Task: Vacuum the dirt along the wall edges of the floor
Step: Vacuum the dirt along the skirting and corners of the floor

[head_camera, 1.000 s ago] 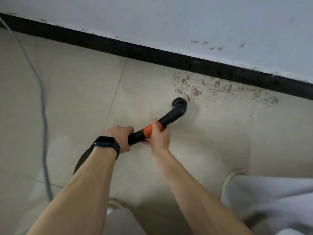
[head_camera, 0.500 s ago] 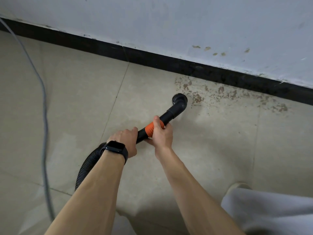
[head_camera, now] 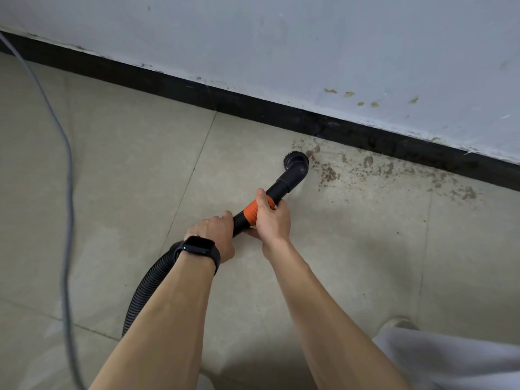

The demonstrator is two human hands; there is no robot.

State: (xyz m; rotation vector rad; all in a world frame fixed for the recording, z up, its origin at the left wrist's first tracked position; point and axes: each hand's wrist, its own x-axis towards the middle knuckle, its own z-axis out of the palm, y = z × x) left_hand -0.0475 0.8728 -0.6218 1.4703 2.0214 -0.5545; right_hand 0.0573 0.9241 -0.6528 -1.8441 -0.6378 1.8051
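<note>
While the left hand and right hand clamp the vacuum wand, its brush nozzle touches the left end of the dirt along the baseboard; next it likely needs sweeping rightward, tight against the wall edge.

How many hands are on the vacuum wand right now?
2. The left hand grips the black wand just behind its orange collar, by the hose; the right hand grips the orange collar, nearer the nozzle.
</note>
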